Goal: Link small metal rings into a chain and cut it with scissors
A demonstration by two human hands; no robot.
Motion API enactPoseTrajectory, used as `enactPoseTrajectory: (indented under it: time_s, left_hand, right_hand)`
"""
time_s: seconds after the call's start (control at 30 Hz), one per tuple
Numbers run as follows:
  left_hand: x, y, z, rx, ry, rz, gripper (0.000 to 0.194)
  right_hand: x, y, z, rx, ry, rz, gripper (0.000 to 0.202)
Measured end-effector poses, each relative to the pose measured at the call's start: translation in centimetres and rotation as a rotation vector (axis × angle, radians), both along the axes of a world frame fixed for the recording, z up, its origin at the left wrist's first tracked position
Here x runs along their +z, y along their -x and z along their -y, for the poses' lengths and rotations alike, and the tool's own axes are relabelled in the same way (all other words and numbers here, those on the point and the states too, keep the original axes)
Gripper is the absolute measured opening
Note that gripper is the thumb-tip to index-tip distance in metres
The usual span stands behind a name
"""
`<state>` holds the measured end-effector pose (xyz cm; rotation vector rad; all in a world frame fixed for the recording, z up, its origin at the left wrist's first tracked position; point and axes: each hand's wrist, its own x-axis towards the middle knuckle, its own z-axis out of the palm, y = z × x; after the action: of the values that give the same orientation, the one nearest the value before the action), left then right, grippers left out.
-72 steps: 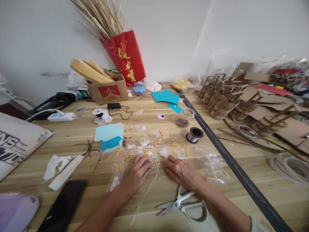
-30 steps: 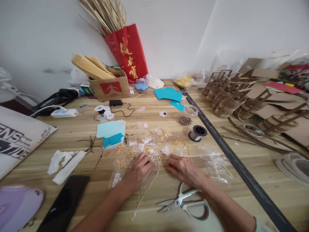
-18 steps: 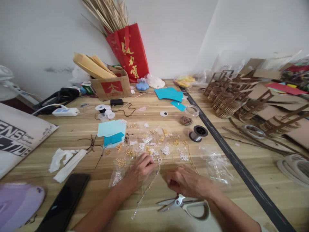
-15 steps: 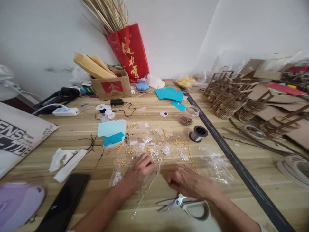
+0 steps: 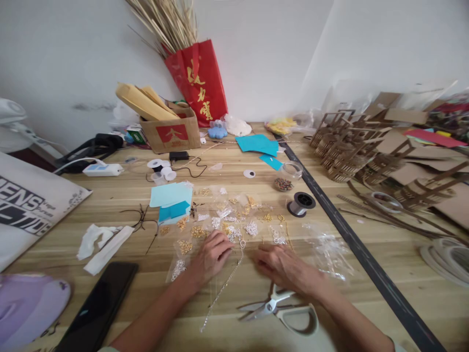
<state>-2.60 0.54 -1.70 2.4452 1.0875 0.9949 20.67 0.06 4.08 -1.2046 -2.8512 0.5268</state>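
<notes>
Head view: I see the left hand [image 5: 212,258] and right hand [image 5: 285,263] with fingers bunched narrow, tips hidden; I can't tell if they hold anything. Between them the silver chain [image 5: 227,280] lies on the counter [image 5: 388,259]. The right hand has edged forward, baring more of the scissors [image 5: 270,306], easier to reach, I judge; the gold chain [image 5: 287,231] vanishes behind it.

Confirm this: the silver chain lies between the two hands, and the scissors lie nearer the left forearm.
Not quite: the head view shows the scissors nearer the right forearm. The silver chain does lie between left hand and right hand.
</notes>
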Motion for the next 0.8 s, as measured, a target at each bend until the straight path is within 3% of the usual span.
enactPoseTrajectory:
  time_s: [0.23,0.4,0.67,0.8]
  left_hand:
    - [1.5,0.8,0.1,0.049,0.016,-0.043,0.012]
    - [1.7,1.7,0.0,0.06,0.027,-0.185,0.012]
    - [2.9,2.4,-0.1,0.023,0.097,-0.229,0.007]
    - [2.7,2.9,-0.1,0.003,0.131,-0.264,0.004]
  right_hand:
    - [-0.5,0.3,0.0,0.025,0.032,-0.074,0.011]
    - [-0.9,0.1,-0.5,0.009,0.01,-0.121,0.013]
    - [-1.2,0.4,-0.7,0.037,-0.025,-0.195,0.015]
    - [-1.4,0.9,-0.3,0.067,0.021,-0.25,0.013]
